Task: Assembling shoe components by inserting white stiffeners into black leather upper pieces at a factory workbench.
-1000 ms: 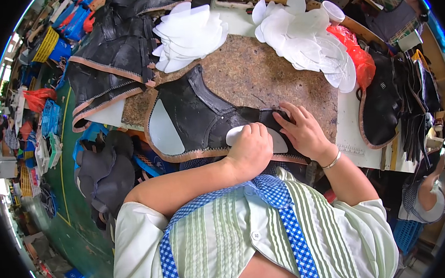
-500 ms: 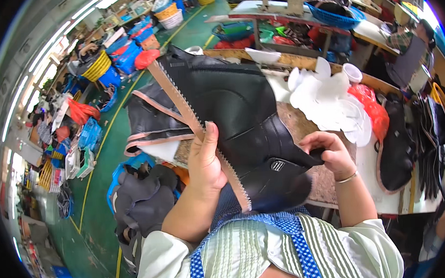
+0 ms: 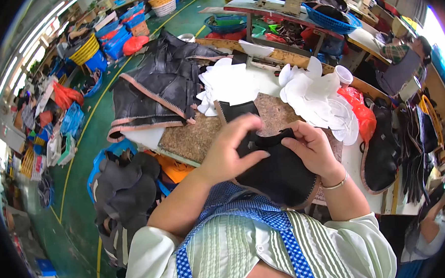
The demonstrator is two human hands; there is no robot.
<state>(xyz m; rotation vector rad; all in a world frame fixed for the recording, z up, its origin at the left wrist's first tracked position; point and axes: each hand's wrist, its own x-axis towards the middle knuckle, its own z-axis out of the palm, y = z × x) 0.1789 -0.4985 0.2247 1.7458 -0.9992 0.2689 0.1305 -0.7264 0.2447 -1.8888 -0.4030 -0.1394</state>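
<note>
A black leather boot upper (image 3: pixel 281 178) with a pinkish zigzag-cut edge hangs over the front of the bench, close to my body. My right hand (image 3: pixel 316 151) pinches its folded top edge between thumb and fingers. Over its left side is my left hand (image 3: pixel 226 151), thumb and fingers spread apart, slightly blurred; the thumb lies by the leather, and whether it touches cannot be made out. Part of the upper stretches behind the left hand onto a speckled brown board (image 3: pixel 184 144). More black uppers (image 3: pixel 158 87) lie piled at the far left of the bench.
Two heaps of white cut pieces, one behind my hands (image 3: pixel 229 85) and one to the right (image 3: pixel 322 102), lie near a red plastic bag (image 3: pixel 359 111). Black boot pieces (image 3: pixel 381 160) hang at the right edge. A blue basket of dark pieces (image 3: pixel 125 180) stands left.
The upper has been turned and lowered toward my body, uncovering the board and a white heap. My left hand has let go of the zigzag edge; the right still pinches the leather.
</note>
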